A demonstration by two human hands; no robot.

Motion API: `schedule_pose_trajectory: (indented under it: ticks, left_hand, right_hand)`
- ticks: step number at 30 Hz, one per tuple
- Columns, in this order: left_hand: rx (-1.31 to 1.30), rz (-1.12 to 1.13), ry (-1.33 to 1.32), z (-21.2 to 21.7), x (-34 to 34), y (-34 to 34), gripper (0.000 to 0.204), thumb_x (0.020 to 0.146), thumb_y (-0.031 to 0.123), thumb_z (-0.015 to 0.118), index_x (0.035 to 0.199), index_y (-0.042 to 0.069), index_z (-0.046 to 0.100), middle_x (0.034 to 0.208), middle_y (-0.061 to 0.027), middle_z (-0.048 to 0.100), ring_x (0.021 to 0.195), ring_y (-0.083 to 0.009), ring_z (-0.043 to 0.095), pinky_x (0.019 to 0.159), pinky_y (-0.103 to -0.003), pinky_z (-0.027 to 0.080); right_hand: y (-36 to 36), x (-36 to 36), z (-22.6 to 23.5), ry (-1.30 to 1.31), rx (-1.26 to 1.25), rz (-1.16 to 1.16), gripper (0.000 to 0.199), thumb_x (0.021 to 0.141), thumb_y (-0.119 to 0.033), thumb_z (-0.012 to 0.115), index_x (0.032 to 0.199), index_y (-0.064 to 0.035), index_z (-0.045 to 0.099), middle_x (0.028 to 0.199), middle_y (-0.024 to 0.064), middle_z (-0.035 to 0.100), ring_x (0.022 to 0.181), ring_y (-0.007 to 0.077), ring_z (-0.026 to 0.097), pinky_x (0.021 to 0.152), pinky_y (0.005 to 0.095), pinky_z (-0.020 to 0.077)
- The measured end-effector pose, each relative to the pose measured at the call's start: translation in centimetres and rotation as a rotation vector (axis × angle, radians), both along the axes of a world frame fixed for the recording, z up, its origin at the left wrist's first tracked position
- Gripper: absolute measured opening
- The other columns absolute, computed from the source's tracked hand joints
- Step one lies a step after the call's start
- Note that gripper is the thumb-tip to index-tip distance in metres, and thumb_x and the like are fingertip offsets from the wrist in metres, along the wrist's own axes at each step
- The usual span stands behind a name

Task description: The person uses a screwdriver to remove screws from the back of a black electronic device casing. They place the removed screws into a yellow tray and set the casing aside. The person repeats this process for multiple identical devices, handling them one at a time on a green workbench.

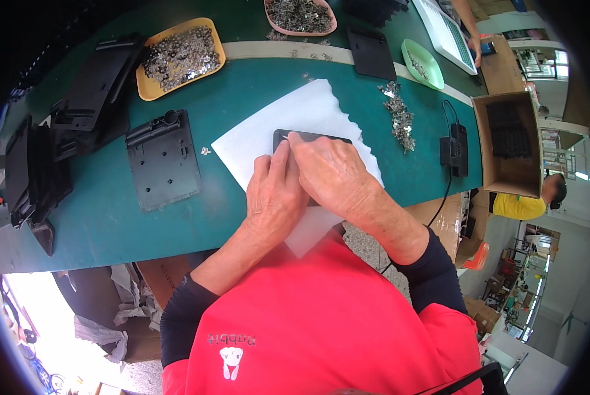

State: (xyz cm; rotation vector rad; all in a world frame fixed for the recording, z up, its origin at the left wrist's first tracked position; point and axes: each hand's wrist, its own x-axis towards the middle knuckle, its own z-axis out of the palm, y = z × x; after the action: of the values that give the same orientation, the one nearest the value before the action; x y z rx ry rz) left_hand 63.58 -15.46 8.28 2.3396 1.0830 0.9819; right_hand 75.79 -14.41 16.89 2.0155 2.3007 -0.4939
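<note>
A black plastic panel (328, 137) lies on a white foam sheet (242, 146), mostly covered by my hands. My left hand (273, 191) is closed over its left edge, fingers pressed together and thumb hidden. Beside it, my right hand (334, 172) is closed too, its fingertips meeting those of the left at the panel's upper left corner. Whatever small piece may be between the right fingertips cannot be made out. To the left a black plastic housing (164, 164) lies flat on the green table, with a small metal clip (206, 151) beside it.
A yellow tray (220, 47), a pink tray (301, 33) and a green tray (433, 79) hold metal clips. More clips (400, 118) lie loose. Black panels (97, 89) stack at left. A black adapter (454, 151) and cardboard box (545, 141) stand right. Another person's hand (474, 46) shows beyond.
</note>
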Motion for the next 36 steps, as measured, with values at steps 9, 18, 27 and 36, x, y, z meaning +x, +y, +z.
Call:
schedule_pose_trajectory:
  ticks: [9, 18, 27, 36]
  left_hand:
    - [0.003, -0.022, -0.028, -0.4, 0.1, 0.0, 0.035, 0.072, 0.000, 0.064, 0.108, -0.004, 0.061, 0.124, -0.0167, 0.049, 0.080, -0.0323, 0.047, 0.071, -0.041, 0.047]
    - [0.081, 0.081, 0.115, 0.0, 0.5, -0.5, 0.047, 0.076, 0.009, 0.067, 0.120, -0.006, 0.056, 0.126, -0.0183, 0.053, 0.091, -0.0319, 0.051, 0.081, -0.038, 0.049]
    - [0.074, 0.056, 0.222, 0.6, 0.3, -0.4, 0.047, 0.077, 0.011, 0.066, 0.120, -0.006, 0.056, 0.131, -0.0196, 0.051, 0.089, -0.0300, 0.051, 0.082, -0.037, 0.048]
    - [0.079, 0.067, 0.204, 0.4, 0.4, -0.3, 0.048, 0.075, 0.010, 0.068, 0.119, -0.006, 0.056, 0.131, -0.0182, 0.051, 0.089, -0.0299, 0.051, 0.081, -0.037, 0.048]
  right_hand:
    - [2.5, -0.2, 1.7, -0.062, 0.038, 0.253, 0.018, 0.081, -0.008, 0.053, 0.085, 0.0042, 0.066, 0.079, 0.0242, 0.066, 0.077, 0.0396, 0.066, 0.067, 0.0457, 0.0542]
    - [2.2, 3.4, 0.9, -0.050, -0.042, 0.159, 0.025, 0.083, -0.006, 0.050, 0.102, -0.0059, 0.067, 0.086, 0.0196, 0.068, 0.082, 0.0389, 0.066, 0.070, 0.0485, 0.0529]
    - [-1.4, 3.7, -2.5, -0.004, 0.148, 0.039, 0.038, 0.085, -0.009, 0.051, 0.122, -0.0093, 0.058, 0.079, 0.0194, 0.068, 0.074, 0.0372, 0.067, 0.064, 0.0462, 0.0533]
    - [-1.2, 3.2, -1.9, -0.052, 0.145, 0.057, 0.040, 0.084, -0.008, 0.054, 0.123, -0.0067, 0.057, 0.077, 0.0186, 0.067, 0.072, 0.0356, 0.067, 0.062, 0.0436, 0.0532]
